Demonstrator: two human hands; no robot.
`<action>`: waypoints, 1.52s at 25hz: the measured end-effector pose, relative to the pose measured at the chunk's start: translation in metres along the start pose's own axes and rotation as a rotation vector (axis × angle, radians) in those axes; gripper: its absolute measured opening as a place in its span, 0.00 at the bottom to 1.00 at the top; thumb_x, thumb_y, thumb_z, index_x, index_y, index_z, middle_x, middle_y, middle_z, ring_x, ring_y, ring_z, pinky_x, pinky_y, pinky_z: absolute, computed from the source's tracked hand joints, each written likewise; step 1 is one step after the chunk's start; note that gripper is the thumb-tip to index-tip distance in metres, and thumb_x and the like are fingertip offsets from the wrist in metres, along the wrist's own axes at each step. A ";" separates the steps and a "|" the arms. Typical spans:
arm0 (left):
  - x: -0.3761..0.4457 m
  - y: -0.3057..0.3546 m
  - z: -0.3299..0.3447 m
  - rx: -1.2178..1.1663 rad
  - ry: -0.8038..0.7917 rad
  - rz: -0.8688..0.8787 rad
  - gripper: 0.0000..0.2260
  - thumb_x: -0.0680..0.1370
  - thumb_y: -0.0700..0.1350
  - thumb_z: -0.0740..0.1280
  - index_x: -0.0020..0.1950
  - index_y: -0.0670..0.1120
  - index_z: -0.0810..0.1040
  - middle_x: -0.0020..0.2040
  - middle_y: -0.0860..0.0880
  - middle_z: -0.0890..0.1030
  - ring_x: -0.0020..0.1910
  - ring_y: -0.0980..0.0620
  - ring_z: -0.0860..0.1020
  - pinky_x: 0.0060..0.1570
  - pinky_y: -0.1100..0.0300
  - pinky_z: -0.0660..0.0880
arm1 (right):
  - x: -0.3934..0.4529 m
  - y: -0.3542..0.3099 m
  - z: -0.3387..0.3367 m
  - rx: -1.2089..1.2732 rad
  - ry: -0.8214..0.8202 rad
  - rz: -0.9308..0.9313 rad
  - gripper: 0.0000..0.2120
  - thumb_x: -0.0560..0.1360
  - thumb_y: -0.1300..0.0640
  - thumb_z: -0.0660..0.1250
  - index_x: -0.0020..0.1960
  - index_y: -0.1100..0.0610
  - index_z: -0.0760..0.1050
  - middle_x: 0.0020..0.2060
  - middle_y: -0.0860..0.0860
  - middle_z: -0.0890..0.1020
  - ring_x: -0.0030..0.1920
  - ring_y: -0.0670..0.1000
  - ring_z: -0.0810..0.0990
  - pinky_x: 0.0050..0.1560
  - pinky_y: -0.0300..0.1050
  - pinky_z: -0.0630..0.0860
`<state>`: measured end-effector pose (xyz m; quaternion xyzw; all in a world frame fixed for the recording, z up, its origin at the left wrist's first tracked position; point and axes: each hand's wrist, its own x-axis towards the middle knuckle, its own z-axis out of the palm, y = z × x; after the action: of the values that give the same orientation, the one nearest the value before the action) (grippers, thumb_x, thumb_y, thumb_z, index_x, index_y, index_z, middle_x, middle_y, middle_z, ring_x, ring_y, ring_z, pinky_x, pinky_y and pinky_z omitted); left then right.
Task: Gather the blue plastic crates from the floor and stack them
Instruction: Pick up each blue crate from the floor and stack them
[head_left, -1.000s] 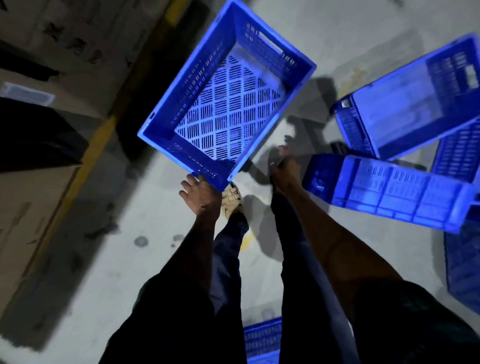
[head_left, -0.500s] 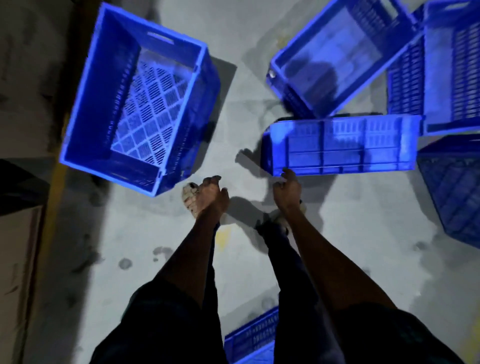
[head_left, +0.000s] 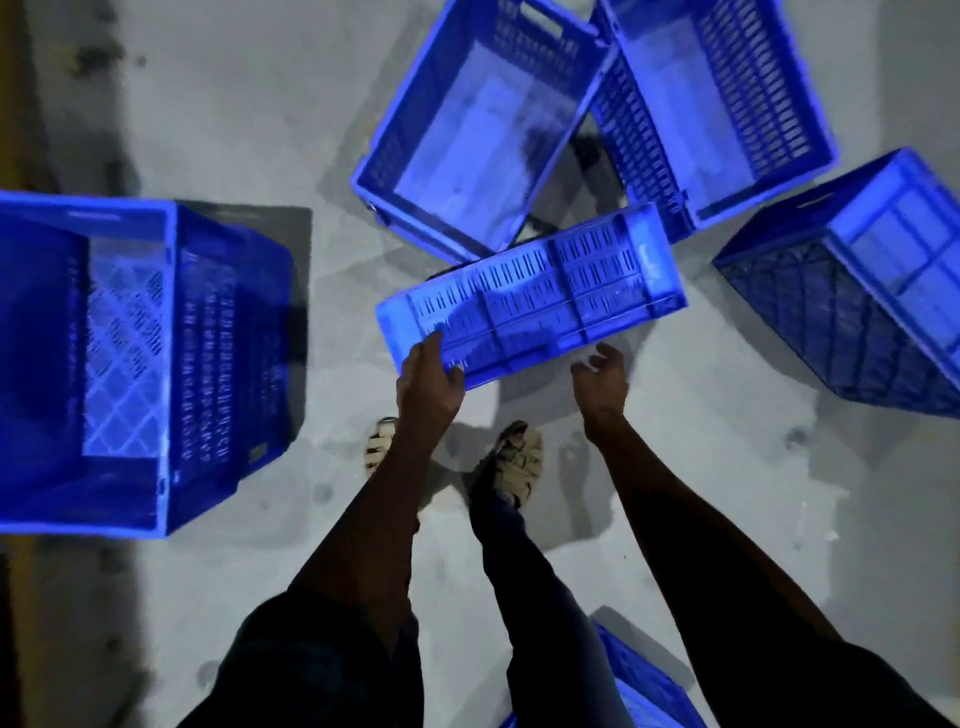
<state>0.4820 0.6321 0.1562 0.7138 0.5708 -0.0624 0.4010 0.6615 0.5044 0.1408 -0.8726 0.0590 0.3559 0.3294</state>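
Observation:
A blue slotted crate (head_left: 535, 296) lies on its side on the grey floor just ahead of my feet. My left hand (head_left: 428, 382) grips its near left corner, fingers over the edge. My right hand (head_left: 602, 382) hovers open beside its near right edge, apart from it. An upright blue crate (head_left: 130, 358) that I set down stands at the left.
Two more upright crates (head_left: 483, 119) (head_left: 711, 104) stand behind the tipped one, and another crate (head_left: 852, 291) lies on its side at the right. A crate corner (head_left: 639, 686) shows behind my legs. My sandalled feet stand on the concrete floor (head_left: 234, 104).
My view swung right, leaving the upright crate at the left. Both hands moved forward to the tipped crate; the left has taken hold of its corner, the right has opened beside it.

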 end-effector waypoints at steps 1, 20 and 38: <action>0.009 0.007 0.007 0.023 -0.020 0.013 0.27 0.76 0.47 0.64 0.75 0.43 0.66 0.70 0.41 0.72 0.69 0.38 0.69 0.65 0.45 0.68 | 0.017 0.003 0.000 0.092 0.023 0.107 0.25 0.74 0.60 0.68 0.69 0.57 0.68 0.61 0.58 0.77 0.56 0.59 0.79 0.57 0.54 0.78; 0.047 -0.047 0.021 0.606 -0.023 0.251 0.32 0.72 0.51 0.73 0.74 0.47 0.67 0.75 0.42 0.66 0.78 0.39 0.57 0.72 0.37 0.57 | 0.032 -0.011 0.061 0.708 -0.117 0.442 0.08 0.80 0.64 0.65 0.43 0.62 0.68 0.28 0.58 0.78 0.20 0.49 0.78 0.25 0.44 0.80; 0.087 -0.093 0.095 0.594 -0.027 0.167 0.42 0.72 0.47 0.72 0.80 0.50 0.52 0.81 0.42 0.50 0.80 0.41 0.49 0.74 0.41 0.56 | 0.120 0.003 0.110 0.552 -0.068 0.242 0.12 0.79 0.63 0.64 0.39 0.63 0.67 0.29 0.60 0.75 0.20 0.50 0.78 0.23 0.44 0.78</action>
<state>0.4664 0.6402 -0.0018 0.8433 0.4615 -0.2028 0.1861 0.6849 0.5857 0.0012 -0.7241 0.2460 0.3921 0.5113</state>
